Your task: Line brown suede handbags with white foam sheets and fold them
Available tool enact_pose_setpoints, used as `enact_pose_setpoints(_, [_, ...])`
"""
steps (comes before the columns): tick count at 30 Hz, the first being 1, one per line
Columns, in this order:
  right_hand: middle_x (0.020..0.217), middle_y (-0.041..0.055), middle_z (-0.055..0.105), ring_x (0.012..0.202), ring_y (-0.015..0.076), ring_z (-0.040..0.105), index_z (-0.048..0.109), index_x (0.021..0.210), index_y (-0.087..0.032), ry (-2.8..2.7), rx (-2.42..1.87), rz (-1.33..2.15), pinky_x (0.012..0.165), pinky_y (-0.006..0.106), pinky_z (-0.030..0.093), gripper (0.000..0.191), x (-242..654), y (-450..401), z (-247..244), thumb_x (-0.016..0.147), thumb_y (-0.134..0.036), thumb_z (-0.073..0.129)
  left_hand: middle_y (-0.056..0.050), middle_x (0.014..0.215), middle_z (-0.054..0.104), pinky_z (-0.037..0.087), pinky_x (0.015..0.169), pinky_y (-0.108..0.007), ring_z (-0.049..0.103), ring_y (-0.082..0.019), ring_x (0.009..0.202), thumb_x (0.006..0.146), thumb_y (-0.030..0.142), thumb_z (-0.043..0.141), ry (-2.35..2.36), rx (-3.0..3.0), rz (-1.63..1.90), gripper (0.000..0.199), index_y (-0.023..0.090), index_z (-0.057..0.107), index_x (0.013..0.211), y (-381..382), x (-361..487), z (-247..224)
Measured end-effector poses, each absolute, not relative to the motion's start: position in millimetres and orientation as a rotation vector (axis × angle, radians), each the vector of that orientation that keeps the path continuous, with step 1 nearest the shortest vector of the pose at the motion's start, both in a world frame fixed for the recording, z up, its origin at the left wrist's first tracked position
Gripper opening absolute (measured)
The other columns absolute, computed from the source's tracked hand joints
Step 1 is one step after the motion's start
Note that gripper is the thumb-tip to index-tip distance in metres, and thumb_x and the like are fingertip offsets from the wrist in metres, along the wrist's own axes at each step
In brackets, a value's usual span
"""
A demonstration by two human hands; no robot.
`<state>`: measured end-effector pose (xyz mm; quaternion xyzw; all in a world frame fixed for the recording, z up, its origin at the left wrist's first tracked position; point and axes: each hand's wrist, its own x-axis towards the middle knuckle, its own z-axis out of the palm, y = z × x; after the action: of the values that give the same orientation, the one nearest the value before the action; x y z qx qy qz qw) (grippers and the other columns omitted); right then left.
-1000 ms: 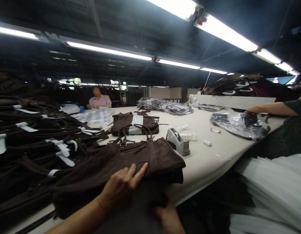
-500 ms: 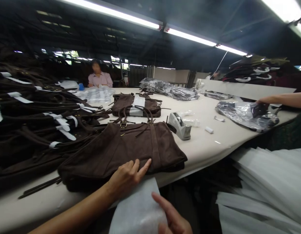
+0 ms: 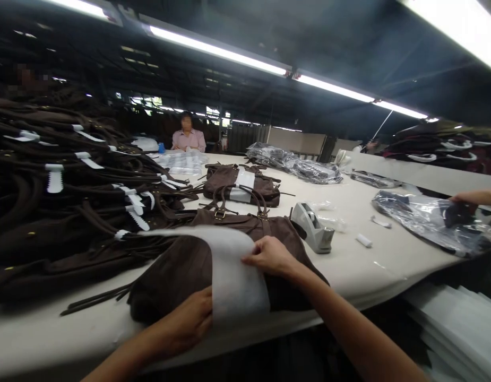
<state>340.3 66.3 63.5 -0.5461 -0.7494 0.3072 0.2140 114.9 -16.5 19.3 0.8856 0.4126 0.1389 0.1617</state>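
A brown handbag (image 3: 173,276) lies on the table in front of me, its two handles pointing away. A strip of thin white wrapping sheet (image 3: 237,286) curves up over the bag's front and flares to the left above it. My right hand (image 3: 271,257) pinches the sheet's right edge between thumb and fingers. At the sheet's lower left edge is my left hand (image 3: 191,318), low against the bag's front; its fingertips are hidden behind the sheet. Behind this bag rests a smaller-looking brown bag (image 3: 217,183) with a white band (image 3: 244,183) around its middle.
Brown bags with white tags are piled (image 3: 70,212) at left. A grey tape dispenser (image 3: 315,228) and a small white roll (image 3: 363,241) lie right of the bag. Another person's hand (image 3: 474,197) touches a plastic-wrapped bag (image 3: 420,220). White sheets (image 3: 460,318) are stacked below right.
The white sheet has come up from below the table edge and now lies over the bag's front. My right hand has risen with it; my left hand has shifted lower along the bag.
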Motion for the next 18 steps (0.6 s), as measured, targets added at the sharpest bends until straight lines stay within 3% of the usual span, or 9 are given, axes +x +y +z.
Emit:
enact_pose_setpoints(3, [0.042, -0.0037, 0.044, 0.044, 0.0090, 0.036, 0.057, 0.051, -0.017, -1.849, -1.419, 1.324, 0.048, 0.026, 0.023, 0.036, 351, 87, 34, 0.068, -0.046, 0.071, -0.005, 0.120, 0.065, 0.046, 0.100, -0.030, 0.059, -0.019, 0.114, 0.096, 0.026, 0.035, 1.159, 2.157, 0.674, 0.035, 0.021, 0.064, 0.115, -9, 106, 7])
enact_pose_setpoints(6, [0.044, -0.0047, 0.042, 0.044, 0.0071, 0.032, 0.052, 0.051, -0.017, -1.561, -1.320, 1.325, 0.046, 0.024, 0.020, 0.046, 360, 86, -3, 0.067, -0.057, 0.069, -0.009, 0.120, 0.065, 0.040, 0.105, -0.037, 0.058, -0.022, 0.115, 0.094, 0.035, 0.036, 1.410, 1.963, 0.925, 0.037, 0.018, 0.064, 0.111, 3, 100, -1])
enact_pose_setpoints(9, [0.049, -0.0045, 0.042, 0.048, 0.0068, 0.031, 0.053, 0.053, -0.015, -1.527, -1.277, 1.235, 0.047, 0.023, 0.021, 0.052, 360, 84, -24, 0.067, -0.063, 0.068, -0.007, 0.098, 0.069, 0.044, 0.092, -0.037, 0.062, -0.023, 0.097, 0.094, 0.046, 0.035, 1.498, 1.909, 0.876, 0.041, 0.020, 0.066, 0.092, 18, 104, 5])
enact_pose_setpoints(11, [0.050, -0.0042, 0.041, 0.048, 0.0068, 0.029, 0.053, 0.054, -0.014, -1.565, -1.279, 1.186, 0.046, 0.023, 0.021, 0.054, 357, 86, -27, 0.070, -0.065, 0.064, -0.004, 0.078, 0.065, 0.046, 0.082, -0.036, 0.061, -0.022, 0.083, 0.090, 0.058, 0.038, 1.477, 1.781, 0.780, 0.048, 0.020, 0.062, 0.074, 33, 112, 13])
enact_pose_setpoints(13, [0.051, -0.0034, 0.043, 0.049, 0.0075, 0.030, 0.054, 0.055, -0.014, -1.635, -1.294, 1.107, 0.047, 0.024, 0.022, 0.054, 352, 87, -25, 0.074, -0.064, 0.061, -0.002, 0.068, 0.061, 0.046, 0.071, -0.032, 0.060, -0.021, 0.073, 0.083, 0.066, 0.045, 1.444, 1.603, 0.745, 0.051, 0.018, 0.058, 0.068, 52, 124, 17])
enact_pose_setpoints(15, [0.053, -0.0022, 0.047, 0.051, 0.0089, 0.035, 0.057, 0.057, -0.014, -1.743, -1.331, 0.975, 0.049, 0.024, 0.026, 0.048, 348, 84, -24, 0.078, -0.057, 0.060, -0.001, 0.068, 0.060, 0.046, 0.060, -0.029, 0.060, -0.019, 0.066, 0.079, 0.061, 0.053, 1.432, 1.465, 0.765, 0.045, 0.016, 0.058, 0.077, 72, 136, 17])
enact_pose_setpoints(18, [0.060, -0.0003, 0.058, 0.057, 0.0121, 0.046, 0.066, 0.068, -0.014, -1.914, -1.436, 0.744, 0.057, 0.024, 0.034, 0.031, 344, 78, -22, 0.079, -0.043, 0.062, 0.001, 0.065, 0.059, 0.042, 0.050, -0.025, 0.057, -0.015, 0.056, 0.080, 0.037, 0.059, 1.488, 1.314, 0.829, 0.024, 0.014, 0.054, 0.087, 97, 149, 7])
